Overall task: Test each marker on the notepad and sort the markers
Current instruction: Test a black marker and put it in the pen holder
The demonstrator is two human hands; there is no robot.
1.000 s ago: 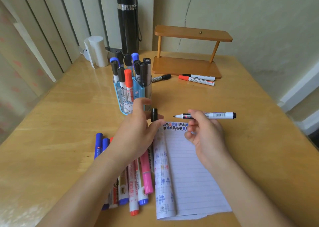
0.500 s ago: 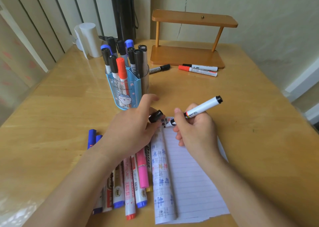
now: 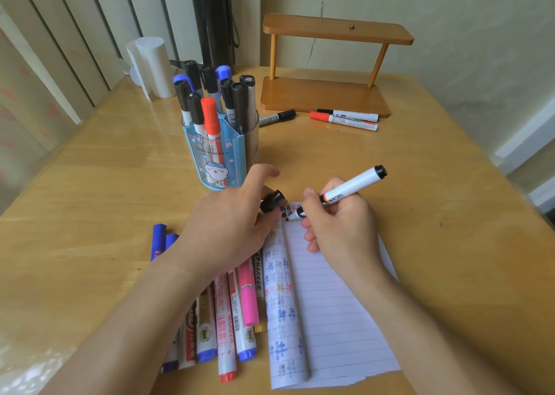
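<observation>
- We are holding the black-tipped marker (image 3: 345,191) in the right hand (image 3: 336,223), fingers pinched around its lower barrel, over the far end of the notepad (image 3: 336,304), which is lying near the table's (image 3: 90,214) near edge.
- The tip is pointing down and to the left, at or just above the paper's far edge; we cannot tell whether it is touching. The long axis is running from the tip up and away to the right, toward the table's right edge, steeply tilted.
- The left hand (image 3: 228,223) is pinching the loose cap (image 3: 271,200) between thumb and fingers, just beside the tip, while resting over the row of lying markers (image 3: 228,319).
- Risk, as we are judging it: the tip is working so close to the paper's far edge that a stroke may be running off onto the wood.
- Risk: the curled page edge may be lifting under the tip and smearing the mark.
- Risk: the left wrist may be nudging the lying markers and muddling the sort.
</observation>
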